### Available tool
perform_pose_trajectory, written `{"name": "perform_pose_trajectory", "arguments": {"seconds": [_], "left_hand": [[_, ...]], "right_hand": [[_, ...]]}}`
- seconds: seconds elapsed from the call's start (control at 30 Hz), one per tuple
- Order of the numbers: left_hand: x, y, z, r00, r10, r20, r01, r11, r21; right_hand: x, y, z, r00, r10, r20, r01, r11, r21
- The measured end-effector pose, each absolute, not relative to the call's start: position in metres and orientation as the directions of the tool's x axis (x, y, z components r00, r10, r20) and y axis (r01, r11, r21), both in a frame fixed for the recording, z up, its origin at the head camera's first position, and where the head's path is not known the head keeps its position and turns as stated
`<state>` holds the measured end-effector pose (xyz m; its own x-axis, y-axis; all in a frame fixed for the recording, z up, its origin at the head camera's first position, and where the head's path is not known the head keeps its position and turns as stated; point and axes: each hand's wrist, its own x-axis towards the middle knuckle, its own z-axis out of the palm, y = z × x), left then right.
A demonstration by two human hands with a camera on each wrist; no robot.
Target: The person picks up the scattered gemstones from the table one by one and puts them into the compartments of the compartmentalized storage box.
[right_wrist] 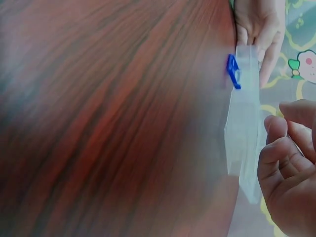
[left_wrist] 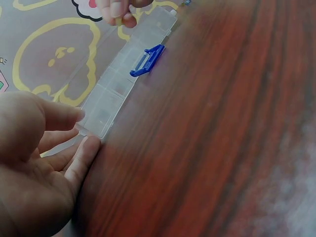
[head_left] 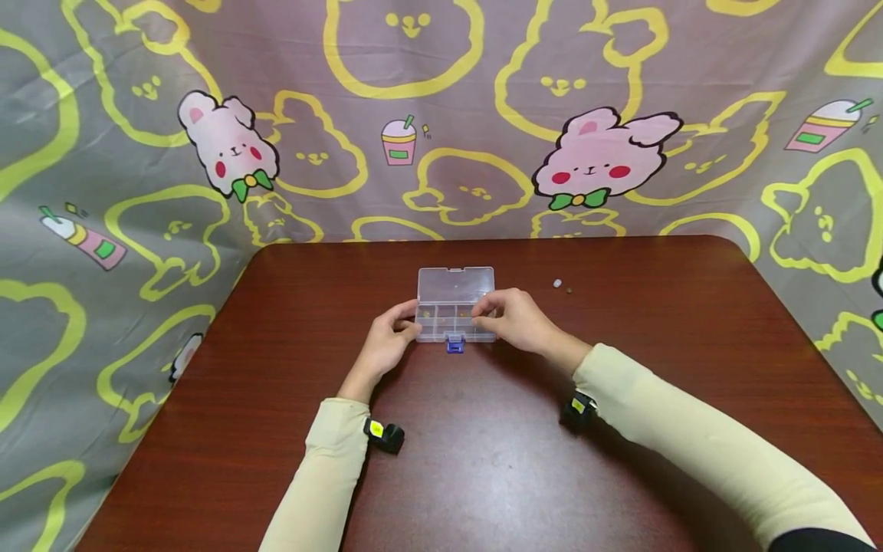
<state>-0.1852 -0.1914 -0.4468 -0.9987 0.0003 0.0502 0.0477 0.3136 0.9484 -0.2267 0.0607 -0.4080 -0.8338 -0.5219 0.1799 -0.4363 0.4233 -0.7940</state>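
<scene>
A clear plastic compartment box (head_left: 447,337) stands on the table with its lid (head_left: 455,285) raised at the back and a blue latch (head_left: 455,345) hanging at the front. My left hand (head_left: 388,337) holds the box's left end, thumb on the near side and fingers behind. Over the right compartments, my right hand (head_left: 517,318) has thumb and fingertips together. A tiny yellowish piece (left_wrist: 119,21) shows between those fingertips in the left wrist view; its kind cannot be made out. Small yellowish bits (head_left: 426,314) lie in the box's left compartment.
Behind the box to the right, a small whitish piece (head_left: 557,283) and a smaller brownish one (head_left: 569,290) lie on the brown table (head_left: 469,460). A patterned cloth (head_left: 441,176) hangs along the table's back and sides.
</scene>
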Motion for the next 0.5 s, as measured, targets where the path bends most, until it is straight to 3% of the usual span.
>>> {"name": "perform_pose_trajectory", "arguments": {"seconds": [0.5], "left_hand": [[-0.185,-0.192,-0.448,-0.999,-0.006,0.052,0.048,0.306,0.951]], "right_hand": [[-0.226,0.026,-0.404,-0.823,-0.539,0.18,-0.445,0.414,-0.795]]}}
